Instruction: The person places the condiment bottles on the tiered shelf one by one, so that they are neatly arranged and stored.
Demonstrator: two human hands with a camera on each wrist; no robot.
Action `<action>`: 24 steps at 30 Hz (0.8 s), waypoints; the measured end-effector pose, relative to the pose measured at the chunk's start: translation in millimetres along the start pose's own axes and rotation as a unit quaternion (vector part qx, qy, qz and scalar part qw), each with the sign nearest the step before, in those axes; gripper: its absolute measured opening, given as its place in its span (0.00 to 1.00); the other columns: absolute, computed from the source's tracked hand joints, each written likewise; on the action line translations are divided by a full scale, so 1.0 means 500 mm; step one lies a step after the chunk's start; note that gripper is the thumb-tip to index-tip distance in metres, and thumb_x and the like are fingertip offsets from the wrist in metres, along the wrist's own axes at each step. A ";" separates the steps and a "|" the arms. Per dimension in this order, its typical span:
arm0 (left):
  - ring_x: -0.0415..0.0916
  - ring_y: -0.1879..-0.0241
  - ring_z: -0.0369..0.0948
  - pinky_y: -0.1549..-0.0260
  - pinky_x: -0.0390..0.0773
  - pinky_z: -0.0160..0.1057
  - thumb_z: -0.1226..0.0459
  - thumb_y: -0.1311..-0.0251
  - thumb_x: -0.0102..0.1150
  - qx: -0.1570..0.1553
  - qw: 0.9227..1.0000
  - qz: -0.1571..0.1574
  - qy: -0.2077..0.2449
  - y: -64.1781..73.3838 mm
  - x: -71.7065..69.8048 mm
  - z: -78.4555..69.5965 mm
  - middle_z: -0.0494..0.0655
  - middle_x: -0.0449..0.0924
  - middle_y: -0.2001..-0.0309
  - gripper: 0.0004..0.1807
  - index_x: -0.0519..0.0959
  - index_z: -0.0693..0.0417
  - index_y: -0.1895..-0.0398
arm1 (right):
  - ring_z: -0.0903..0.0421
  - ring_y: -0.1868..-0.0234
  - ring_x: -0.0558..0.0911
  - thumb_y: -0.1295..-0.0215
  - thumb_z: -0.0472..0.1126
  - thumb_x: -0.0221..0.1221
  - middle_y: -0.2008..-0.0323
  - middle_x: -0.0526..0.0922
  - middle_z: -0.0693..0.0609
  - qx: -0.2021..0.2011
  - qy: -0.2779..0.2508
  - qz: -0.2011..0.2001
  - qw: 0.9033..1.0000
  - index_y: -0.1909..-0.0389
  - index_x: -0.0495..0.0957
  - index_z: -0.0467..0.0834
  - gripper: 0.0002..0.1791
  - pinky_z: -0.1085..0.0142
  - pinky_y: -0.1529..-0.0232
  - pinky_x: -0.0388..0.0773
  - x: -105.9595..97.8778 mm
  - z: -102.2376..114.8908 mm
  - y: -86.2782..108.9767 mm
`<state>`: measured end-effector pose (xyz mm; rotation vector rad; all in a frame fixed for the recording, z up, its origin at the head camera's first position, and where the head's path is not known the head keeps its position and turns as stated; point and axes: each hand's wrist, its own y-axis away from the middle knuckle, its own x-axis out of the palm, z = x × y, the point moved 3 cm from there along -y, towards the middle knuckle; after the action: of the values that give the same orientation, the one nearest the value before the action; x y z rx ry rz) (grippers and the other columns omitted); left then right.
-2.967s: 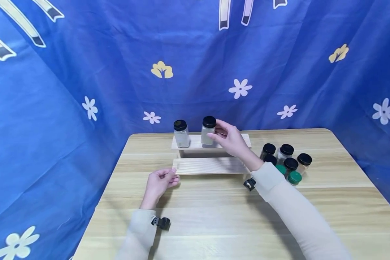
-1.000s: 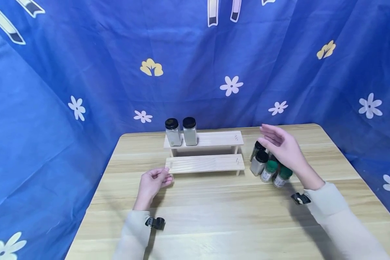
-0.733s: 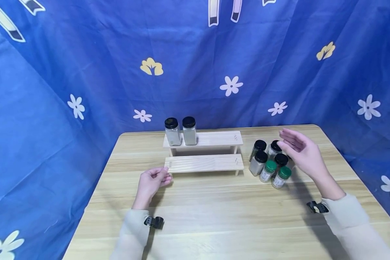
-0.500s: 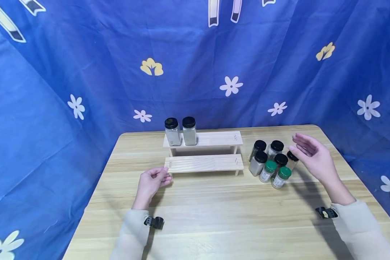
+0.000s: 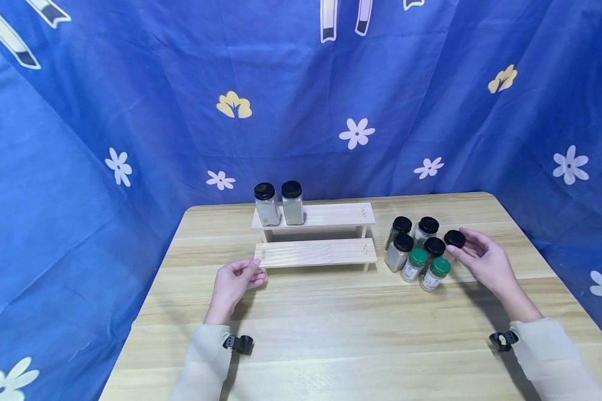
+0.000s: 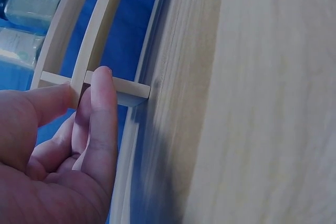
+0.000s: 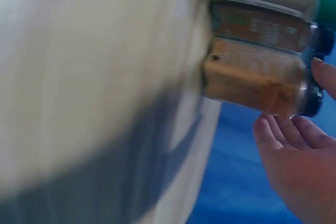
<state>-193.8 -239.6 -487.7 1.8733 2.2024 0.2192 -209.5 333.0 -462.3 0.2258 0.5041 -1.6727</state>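
My left hand [image 5: 234,283] pinches the left end of the lower board of a pale wooden two-tier rack [image 5: 316,253]; in the left wrist view, thumb and fingers [image 6: 104,98] lie on either side of the board. On the upper tier's left half stand two clear jars with black lids, a left jar [image 5: 267,207] and a right jar [image 5: 293,205]. At the right, my right hand [image 5: 486,264] grips a spice jar [image 7: 254,77] of orange-brown powder by its upper part. Its thumb is at the black lid [image 5: 454,239], with the fingertips against the opposite side.
Left of the gripped jar, several more spice jars stand close together on the wooden table [image 5: 321,334], some with black lids [image 5: 403,241], two with green lids [image 5: 440,266]. A blue patterned curtain [image 5: 301,111] hangs behind the table and along its sides.
My right hand set the second jar down beside the first on the upper tier, let go and moved right, then lowered around the orange-brown spice jar. My left hand stays at the rack.
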 end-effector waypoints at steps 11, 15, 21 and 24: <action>0.89 0.68 0.36 0.59 0.94 0.35 0.60 0.26 0.63 0.001 1.000 -0.002 -0.003 0.003 0.001 0.000 0.51 0.91 0.64 0.23 0.77 0.72 0.41 | 0.86 0.56 0.77 0.30 0.38 0.69 0.58 0.75 0.82 0.010 0.022 0.019 1.000 0.37 0.71 0.24 0.29 0.92 0.52 0.78 0.021 -0.035 0.010; 0.90 0.69 0.36 0.59 0.94 0.34 0.60 0.26 0.64 0.003 1.000 -0.007 -0.003 0.004 0.002 0.000 0.51 0.91 0.65 0.22 0.78 0.72 0.42 | 0.86 0.56 0.77 0.30 0.40 0.69 0.58 0.75 0.82 0.019 0.025 0.017 0.999 0.37 0.71 0.26 0.30 0.93 0.52 0.78 0.019 -0.035 0.011; 0.90 0.69 0.37 0.59 0.94 0.34 0.61 0.26 0.63 0.002 1.000 -0.001 0.000 0.003 0.001 0.001 0.51 0.91 0.65 0.22 0.78 0.72 0.41 | 0.86 0.57 0.77 0.30 0.43 0.70 0.59 0.78 0.76 0.029 0.042 0.008 0.999 0.36 0.73 0.27 0.31 0.92 0.55 0.79 0.009 -0.025 0.016; 0.90 0.69 0.37 0.60 0.94 0.34 0.61 0.26 0.63 0.001 1.000 0.001 0.002 0.003 0.000 0.002 0.50 0.91 0.64 0.22 0.78 0.73 0.41 | 0.86 0.59 0.78 0.30 0.45 0.69 0.60 0.77 0.79 0.028 0.050 -0.005 0.998 0.36 0.74 0.27 0.32 0.92 0.56 0.79 -0.003 -0.017 0.016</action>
<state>-192.1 -239.2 -488.2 1.8775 2.2052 0.2209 -202.5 337.4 -470.7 0.3499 0.5349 -1.6935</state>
